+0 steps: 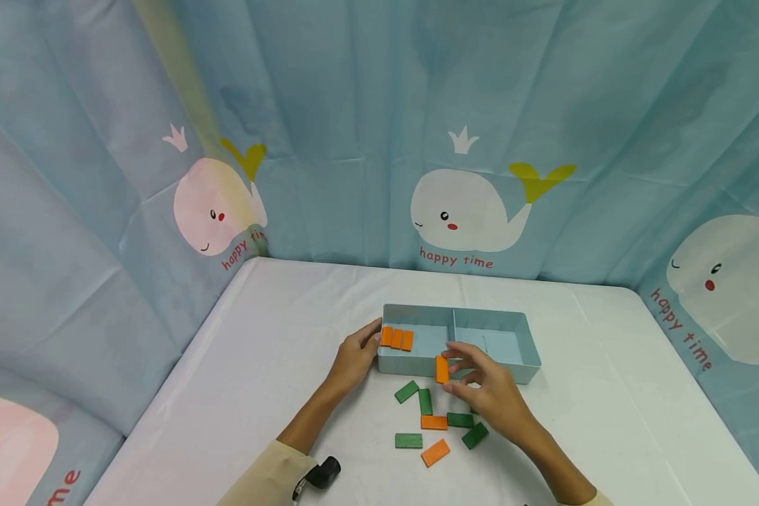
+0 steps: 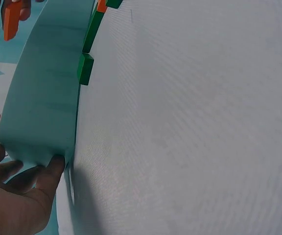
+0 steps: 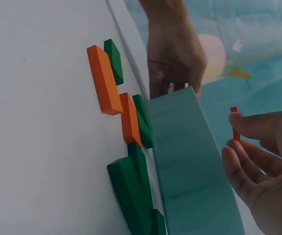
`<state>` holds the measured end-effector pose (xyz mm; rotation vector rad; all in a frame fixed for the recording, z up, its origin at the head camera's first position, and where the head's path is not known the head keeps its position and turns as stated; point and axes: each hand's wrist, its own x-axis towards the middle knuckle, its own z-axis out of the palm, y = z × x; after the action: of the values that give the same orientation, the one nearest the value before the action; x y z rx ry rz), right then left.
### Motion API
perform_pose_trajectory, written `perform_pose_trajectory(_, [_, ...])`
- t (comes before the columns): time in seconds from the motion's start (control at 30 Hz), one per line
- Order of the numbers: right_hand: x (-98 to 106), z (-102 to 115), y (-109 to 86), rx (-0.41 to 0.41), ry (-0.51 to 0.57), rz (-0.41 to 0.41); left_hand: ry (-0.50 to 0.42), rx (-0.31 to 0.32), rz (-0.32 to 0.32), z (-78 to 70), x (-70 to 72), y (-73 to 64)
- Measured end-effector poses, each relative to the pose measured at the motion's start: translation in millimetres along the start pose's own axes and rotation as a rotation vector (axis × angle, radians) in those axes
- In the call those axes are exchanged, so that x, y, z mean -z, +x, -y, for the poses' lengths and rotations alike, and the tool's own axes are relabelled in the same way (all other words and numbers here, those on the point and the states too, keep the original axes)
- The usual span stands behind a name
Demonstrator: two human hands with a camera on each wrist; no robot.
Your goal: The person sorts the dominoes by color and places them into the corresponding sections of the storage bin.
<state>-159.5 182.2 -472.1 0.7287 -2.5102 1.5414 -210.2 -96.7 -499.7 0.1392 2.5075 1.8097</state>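
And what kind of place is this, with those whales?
Maybe a small indoor play or filming corner, though I can't be sure. There's a white-covered table, blue cloth behind it printed with whales and "happy time", and green blocks lying near a divided box.

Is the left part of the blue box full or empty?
Neither, partly filled: three orange blocks sit at its left end, and bare box floor shows to their right.
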Motion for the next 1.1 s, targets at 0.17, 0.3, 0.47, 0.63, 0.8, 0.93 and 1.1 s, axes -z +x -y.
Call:
perform_pose_trajectory(0.17, [-5.5,0.7,10.4,0.021,-0.006,-0.008,0.006,0.0,-0.003,0.4,0.1,-0.2])
perform_pose_trajectory(0.3, [-7.8,0.2,17.9,0.036,-0.013,-0.022,0.001,0.005,0.002,1.1,-0.4,-0.3])
perform_pose_trajectory(0.47, [-8.5,0.3,25.5,0.037,-0.017,-0.037,-0.001,-0.001,0.006,2.0,-0.3,0.0])
perform_pose_trajectory(0.63, [-9.7,2.3,32.5,0.015,0.001,-0.04,-0.004,-0.006,0.006,1.9,0.1,0.0])
perform_pose_trajectory(0.8, [-12.3,5.5,39.5,-0.003,0.022,-0.034,-0.001,0.001,0.004,1.2,0.2,-0.9])
perform_pose_trajectory(0.93, [-14.8,7.3,45.0,-0.021,0.025,-0.038,0.001,-0.007,0.003,1.1,0.3,-1.1])
perform_pose_trajectory(1.1, [-17.7,8.1,50.5,-0.044,0.03,-0.046,-0.013,-0.016,0.008,0.7,0.8,-0.7])
